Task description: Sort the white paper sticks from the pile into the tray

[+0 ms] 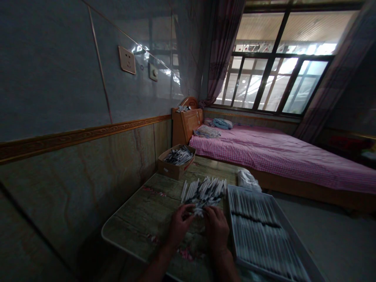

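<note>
A loose pile of slim white and dark pen-like sticks (pixel 207 190) lies on the table in front of me. At its near edge, my left hand (pixel 179 223) has its thumb and fingers curled around the ends of a few white sticks (pixel 198 212). My right hand (pixel 216 226) grips the same few sticks from the other side, with its fingers bent and close together. The fingertips are dim and partly hidden, so how many sticks are held is unclear. Right of my hands, a pale tray (pixel 255 221) holds rows of similar sticks, laid side by side.
A cardboard box (pixel 173 171) full of similar sticks stands at the table's (pixel 135 215) far left, by the wall. A clear plastic bag (pixel 248 180) lies behind the tray. Beyond the table is a bed (pixel 249 147) with a pink checked sheet.
</note>
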Motion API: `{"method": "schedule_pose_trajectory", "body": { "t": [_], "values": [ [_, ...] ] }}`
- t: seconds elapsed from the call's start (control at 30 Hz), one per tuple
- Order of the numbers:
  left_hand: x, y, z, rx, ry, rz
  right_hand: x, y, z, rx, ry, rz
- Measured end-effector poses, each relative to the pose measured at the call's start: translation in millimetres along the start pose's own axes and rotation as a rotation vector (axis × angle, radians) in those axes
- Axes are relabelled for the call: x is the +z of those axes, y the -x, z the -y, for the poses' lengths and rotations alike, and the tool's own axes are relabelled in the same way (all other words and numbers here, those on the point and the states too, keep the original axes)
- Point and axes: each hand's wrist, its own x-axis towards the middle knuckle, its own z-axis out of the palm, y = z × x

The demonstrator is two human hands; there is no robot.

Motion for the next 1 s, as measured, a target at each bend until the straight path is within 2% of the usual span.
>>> {"method": "schedule_pose_trajectory", "body": {
  "t": [0.1, 0.2, 0.27, 0.4, 0.6, 0.67, 0.83, 1.0],
  "values": [
    [-0.3, 1, 2, -0.005, -0.018, 0.121, 1, 1, 4, -0.096, -0.045, 0.024],
    [-1.8, 0, 2, 0.023, -0.016, 0.115, 7, 2, 5, -0.204, -0.083, -0.03],
    [-2.9, -1, 0, 0.021, -0.007, 0.054, 11, 2, 4, -0.219, -0.102, -0.092],
    [-6.2, -2, -4, -0.007, 0.093, -0.175, 12, 3, 2, -0.162, -0.099, -0.124],
    [-16.0, -7, 1, -0.072, 0.23, -0.421, 6, 4, 7, -0.153, -0.044, 0.004],
    [-19.2, -10, 4, -0.1, 0.288, -0.484, 5, 3, 13, -0.164, -0.005, 0.085],
    [-25.0, -18, 8, -0.142, 0.455, -0.591, 9, -6, 33, -0.227, 0.108, 0.331],
    [-29.0, -21, 13, -0.162, 0.583, -0.673, 27, -16, 49, -0.369, 0.161, 0.429]
  ]
}}
